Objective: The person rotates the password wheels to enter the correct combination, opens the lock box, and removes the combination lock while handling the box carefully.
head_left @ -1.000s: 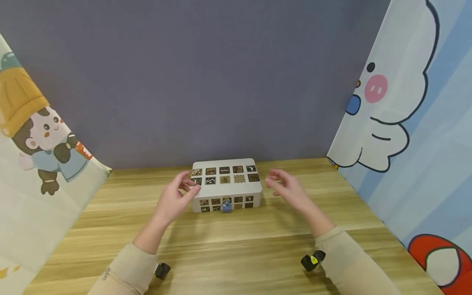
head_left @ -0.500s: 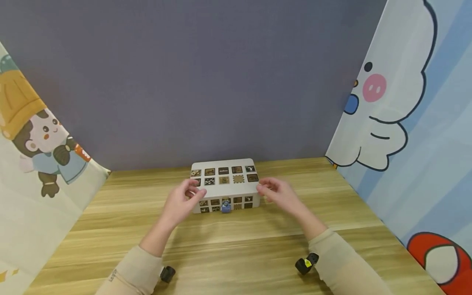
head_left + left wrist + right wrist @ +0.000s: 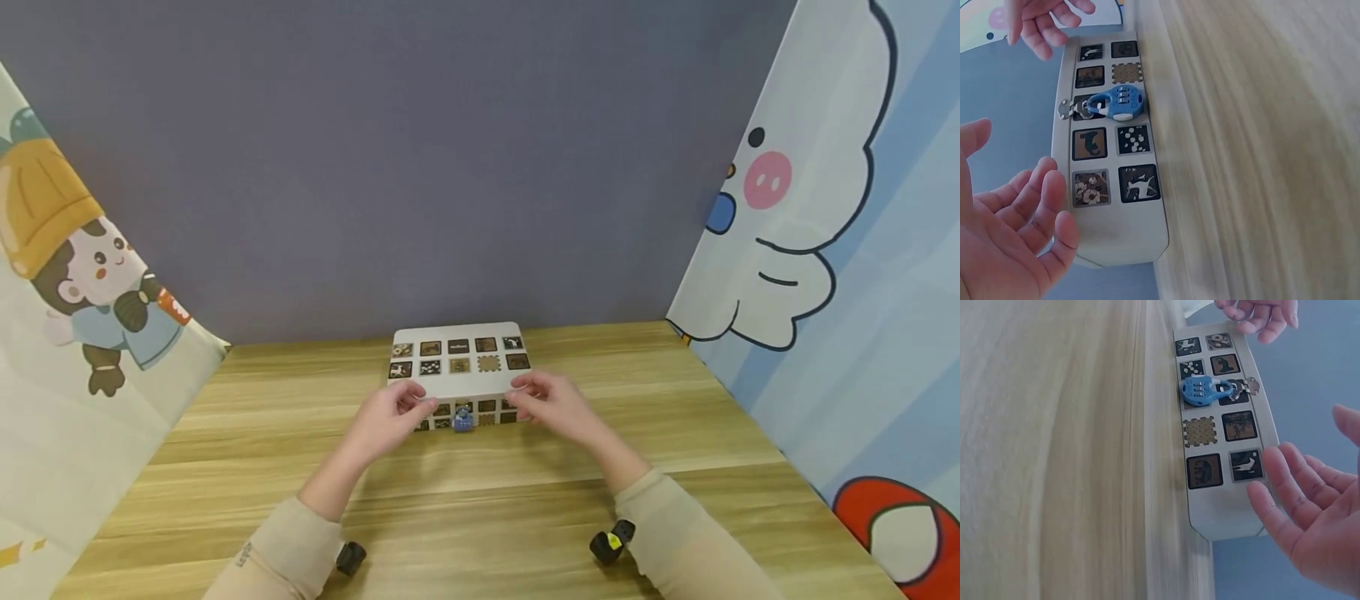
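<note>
A white tin box (image 3: 467,384) printed with small dark and brown picture squares sits at the back of the table. On its front, a blue combination padlock (image 3: 1124,104) with number dials hangs through a metal hasp (image 3: 1071,110). My left hand (image 3: 384,421) hovers at the box's front left corner, fingers loosely bent, palm facing inward. At the front right corner, my right hand (image 3: 557,407) is held the same way, its fingertips right at the lid's edge in the right wrist view. Neither hand grips anything. The padlock lies between the two hands.
The box stands on a wood-grain table (image 3: 480,517) close to a grey back panel (image 3: 450,167). Cartoon-printed sheets flank it, one on the left (image 3: 97,433) and one on the right (image 3: 810,192). Black wrist cameras (image 3: 350,558) protrude from both sleeves.
Both hands have come inward and the left one nearer to me, from beside the box to its front corners. The box and padlock have stayed in place.
</note>
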Action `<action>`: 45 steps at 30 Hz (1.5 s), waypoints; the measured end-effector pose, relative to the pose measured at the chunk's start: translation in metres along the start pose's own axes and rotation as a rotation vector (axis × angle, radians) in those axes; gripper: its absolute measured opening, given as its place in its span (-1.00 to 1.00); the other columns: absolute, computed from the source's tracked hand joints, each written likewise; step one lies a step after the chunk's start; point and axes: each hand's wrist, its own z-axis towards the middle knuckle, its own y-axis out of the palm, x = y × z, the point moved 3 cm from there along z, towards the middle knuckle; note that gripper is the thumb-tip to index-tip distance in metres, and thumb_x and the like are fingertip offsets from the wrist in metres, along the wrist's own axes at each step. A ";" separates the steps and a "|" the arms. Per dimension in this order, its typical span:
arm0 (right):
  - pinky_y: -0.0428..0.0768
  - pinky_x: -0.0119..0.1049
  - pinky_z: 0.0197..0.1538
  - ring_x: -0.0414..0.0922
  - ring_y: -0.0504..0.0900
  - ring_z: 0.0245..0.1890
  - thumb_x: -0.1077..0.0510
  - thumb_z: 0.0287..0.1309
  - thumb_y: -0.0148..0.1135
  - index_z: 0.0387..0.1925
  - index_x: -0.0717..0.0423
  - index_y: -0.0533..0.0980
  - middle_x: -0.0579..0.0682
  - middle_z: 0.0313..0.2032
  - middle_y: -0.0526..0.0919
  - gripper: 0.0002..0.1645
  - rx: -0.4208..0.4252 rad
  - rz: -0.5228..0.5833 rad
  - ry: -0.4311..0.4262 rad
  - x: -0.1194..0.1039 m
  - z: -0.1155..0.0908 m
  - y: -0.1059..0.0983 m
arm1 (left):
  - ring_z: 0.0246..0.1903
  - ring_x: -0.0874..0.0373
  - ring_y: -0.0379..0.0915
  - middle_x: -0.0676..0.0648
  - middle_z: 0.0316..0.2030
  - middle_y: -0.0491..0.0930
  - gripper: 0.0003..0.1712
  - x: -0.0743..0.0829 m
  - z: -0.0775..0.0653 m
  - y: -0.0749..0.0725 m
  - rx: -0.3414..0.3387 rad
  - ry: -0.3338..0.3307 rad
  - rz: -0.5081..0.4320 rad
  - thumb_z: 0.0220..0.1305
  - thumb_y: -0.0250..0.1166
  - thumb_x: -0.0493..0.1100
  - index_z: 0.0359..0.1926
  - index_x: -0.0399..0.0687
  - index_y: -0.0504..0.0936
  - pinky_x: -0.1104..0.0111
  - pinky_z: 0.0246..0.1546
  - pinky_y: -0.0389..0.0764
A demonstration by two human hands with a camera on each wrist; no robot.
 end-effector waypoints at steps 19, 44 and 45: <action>0.64 -0.15 -0.39 0.18 0.63 -0.40 -0.04 0.16 0.27 -0.04 0.31 0.52 0.10 -0.35 0.65 -0.48 -0.061 -0.055 -0.009 0.004 0.005 0.026 | -0.48 0.22 0.46 0.11 -0.46 0.56 -0.59 -0.003 0.001 0.017 -0.028 -0.049 0.054 0.14 0.28 0.23 -0.25 0.01 0.60 0.34 -0.44 0.53; 0.61 -0.06 -0.56 0.11 0.62 -0.55 -0.05 0.14 0.28 0.01 0.34 0.49 0.13 -0.46 0.63 -0.42 -0.167 -0.146 0.059 0.018 0.009 0.047 | -0.59 0.11 0.47 0.01 -0.52 0.58 -0.56 -0.011 0.002 0.031 -0.221 -0.106 0.087 0.22 0.20 0.21 -0.21 -0.05 0.61 0.26 -0.60 0.52; 0.61 -0.06 -0.57 0.11 0.62 -0.57 -0.03 0.14 0.28 0.02 0.35 0.48 0.14 -0.47 0.63 -0.42 -0.171 -0.149 0.062 0.018 0.010 0.047 | -0.59 0.10 0.47 -0.01 -0.51 0.59 -0.57 -0.012 0.003 0.031 -0.229 -0.114 0.081 0.22 0.20 0.20 -0.20 -0.06 0.61 0.26 -0.61 0.52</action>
